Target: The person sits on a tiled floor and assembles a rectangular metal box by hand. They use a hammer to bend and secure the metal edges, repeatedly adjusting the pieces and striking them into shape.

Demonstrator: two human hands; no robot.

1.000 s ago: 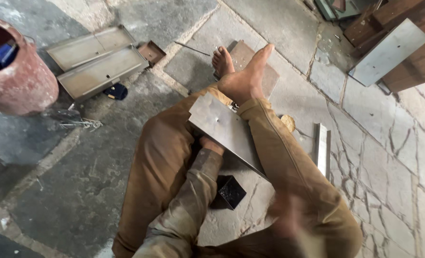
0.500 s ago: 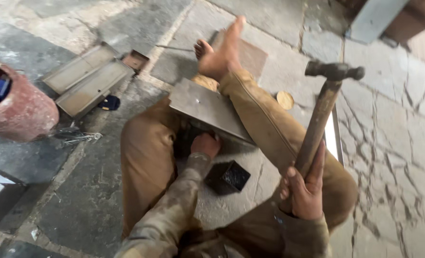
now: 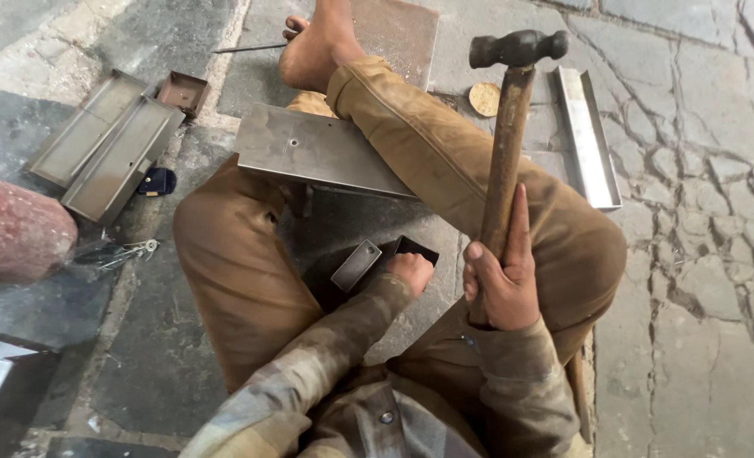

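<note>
**On the stone floor, hammer raised over a small metal piece**

On the cracked stone floor point(image 3: 691, 254), seated with legs in tan trousers point(image 3: 445, 161) folded, bare foot point(image 3: 313, 47) resting on a flat brown slab point(image 3: 398, 30). Across the lap, just beyond the hands, a large grey sheet-metal plate point(image 3: 309, 153) with a small hole near its middle. Far left of that plate, a reddish round vessel point(image 3: 12, 233); between vessel and plate, two long shallow metal trays point(image 3: 110, 153) side by side, with a small brown box point(image 3: 182, 92) at their far end. Right of the plate, past the knee, a long folded metal channel point(image 3: 587, 136), and beside it a small round yellowish disc point(image 3: 484, 98). Gripped upright in the right hand point(image 3: 500, 284), fingers wrapped tight around the wooden handle, thumb pressed along it: a ball-peen hammer point(image 3: 506, 153), head held high above the knee. Below the plate, left hand point(image 3: 411, 271) curled shut, pinching a small grey metal piece point(image 3: 357, 265) against a dark block point(image 3: 415, 248).
</note>
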